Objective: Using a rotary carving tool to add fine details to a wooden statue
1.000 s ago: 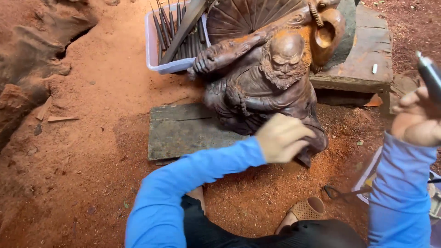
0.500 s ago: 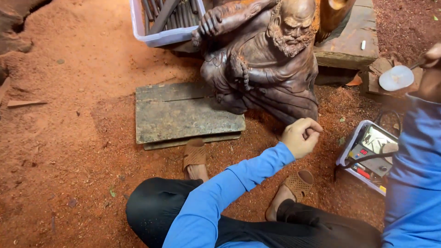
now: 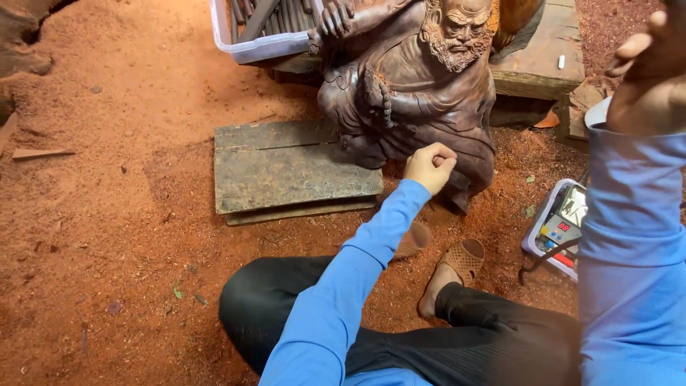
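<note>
Beside the statue, the left hand curls into a fist against its lower robe while the right hand, fingers loosely spread, hovers above; steadying calls for firm, even contact.

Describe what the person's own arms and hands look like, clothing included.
Both arms wear long, bright blue sleeves reaching the wrists, the fabric softly creased. The left hand and right hand are bare: no gloves, and no rings or watch that can be seen. No markings show on the sleeves.

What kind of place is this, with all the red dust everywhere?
Probably a woodcarving workshop. A dark carved wooden statue of a bearded figure sits on a floor thick with reddish sawdust, and a plastic tub of long metal tools stands behind it.
</note>
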